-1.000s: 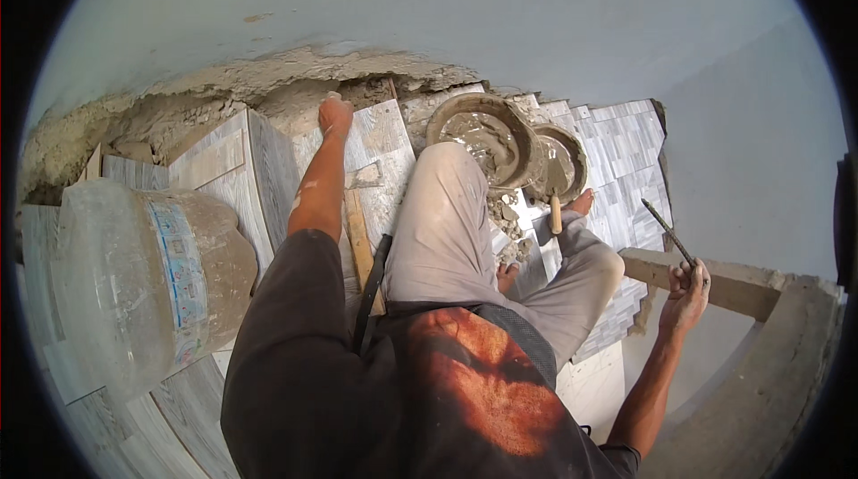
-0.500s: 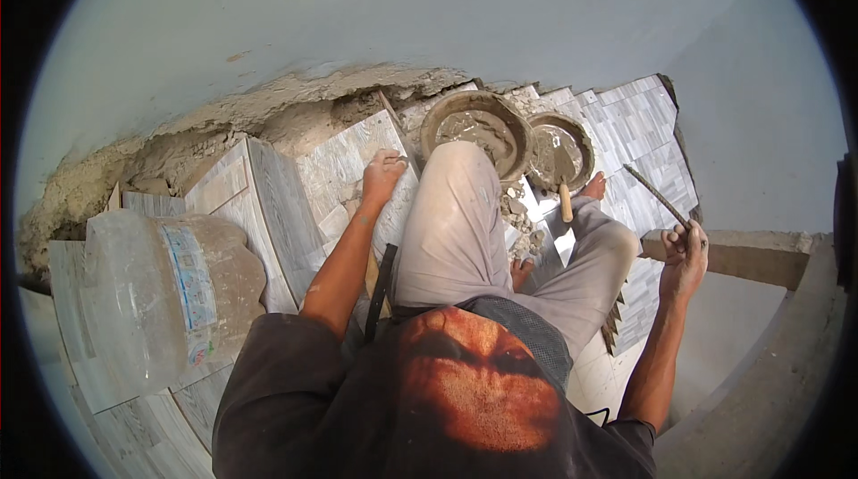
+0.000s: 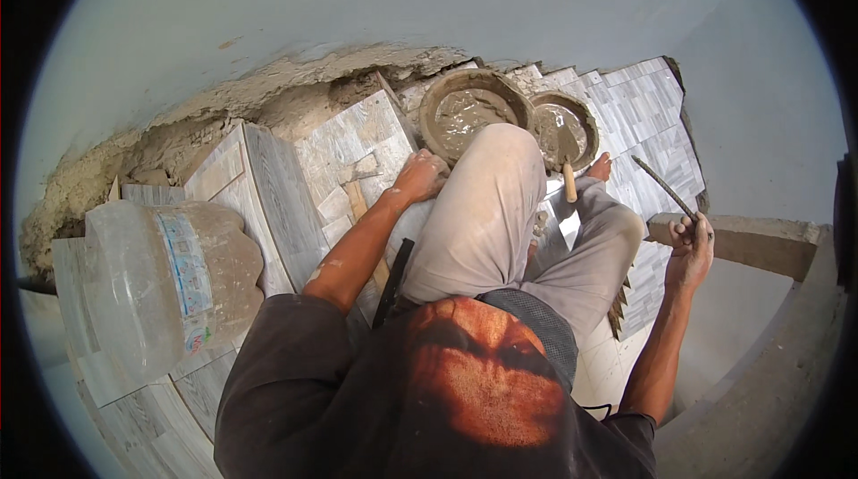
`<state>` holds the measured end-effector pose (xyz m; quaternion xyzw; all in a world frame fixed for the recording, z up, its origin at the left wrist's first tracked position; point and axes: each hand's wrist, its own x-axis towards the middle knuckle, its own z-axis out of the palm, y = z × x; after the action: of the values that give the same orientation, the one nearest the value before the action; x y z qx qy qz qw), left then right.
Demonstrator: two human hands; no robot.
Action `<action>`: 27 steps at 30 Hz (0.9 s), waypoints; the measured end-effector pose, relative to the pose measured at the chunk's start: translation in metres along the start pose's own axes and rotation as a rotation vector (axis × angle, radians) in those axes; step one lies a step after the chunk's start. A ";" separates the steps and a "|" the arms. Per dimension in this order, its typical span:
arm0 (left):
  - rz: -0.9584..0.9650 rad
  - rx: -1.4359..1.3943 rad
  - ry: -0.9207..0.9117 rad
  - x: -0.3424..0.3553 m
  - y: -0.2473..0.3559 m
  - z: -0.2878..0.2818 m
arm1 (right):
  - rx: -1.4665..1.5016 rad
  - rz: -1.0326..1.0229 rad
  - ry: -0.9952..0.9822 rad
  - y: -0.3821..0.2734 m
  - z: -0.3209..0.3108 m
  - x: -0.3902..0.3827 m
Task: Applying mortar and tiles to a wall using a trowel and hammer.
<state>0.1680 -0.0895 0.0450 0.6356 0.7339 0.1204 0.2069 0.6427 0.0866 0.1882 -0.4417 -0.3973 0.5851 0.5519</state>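
One rod (image 3: 662, 186) is held in the right hand (image 3: 691, 253); two basins (image 3: 427, 121) are seen; at the left hand (image 3: 420, 178), the fingers' spread cannot be told.

Left bowl (image 3: 483, 79) beside right bowl (image 3: 591, 132), trowel handle (image 3: 570, 182) at latter's rim; container (image 3: 170, 287) far left, rod (image 3: 663, 184) right.

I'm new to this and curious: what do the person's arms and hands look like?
Short dark sleeves leave both forearms bare. The left hand and right hand wear no gloves, and pale smears mark the left forearm.
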 end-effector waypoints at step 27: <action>-0.177 0.679 -0.887 0.221 -0.214 -0.045 | -0.131 0.173 0.323 0.009 -0.052 -0.030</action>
<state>-0.0654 0.0966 -0.0429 0.5923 0.6249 -0.4187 0.2887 0.6896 0.0552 0.1664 -0.5975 -0.3012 0.5248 0.5262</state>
